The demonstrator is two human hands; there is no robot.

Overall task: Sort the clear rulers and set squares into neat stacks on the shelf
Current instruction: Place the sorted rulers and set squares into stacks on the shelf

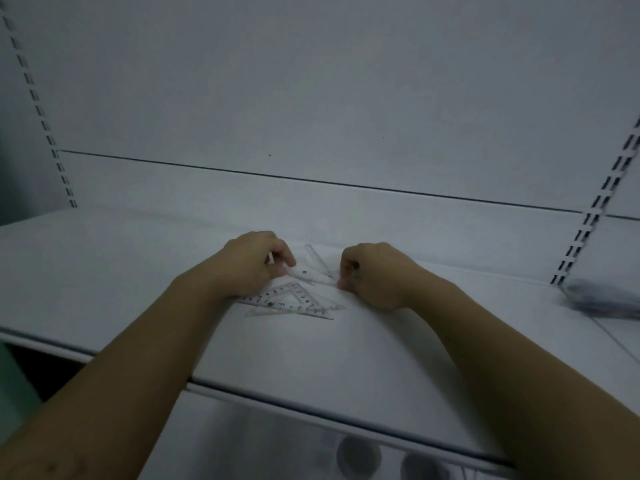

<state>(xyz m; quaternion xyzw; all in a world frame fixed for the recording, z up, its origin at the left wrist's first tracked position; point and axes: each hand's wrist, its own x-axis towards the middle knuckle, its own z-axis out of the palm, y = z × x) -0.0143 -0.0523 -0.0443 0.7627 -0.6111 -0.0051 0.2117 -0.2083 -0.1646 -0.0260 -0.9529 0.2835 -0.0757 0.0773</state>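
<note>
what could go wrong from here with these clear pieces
The clear piece held between the left hand and right hand may slip and knock the set squares beside it askew. Those set squares overlap unevenly, and clear plastic on the white shelf in dim light makes edges easy to misalign.

Your left forearm [138,358] and right forearm [502,341] reach forward from the lower corners, angling in toward each other. Your left hand [254,263] sits knuckles-up, fingers curled, thumb and forefinger pinching one end of a clear ruler [311,274]. Your right hand [375,275] is curled too, thumb tip at the ruler's other end; whether it grips is unclear.
</note>
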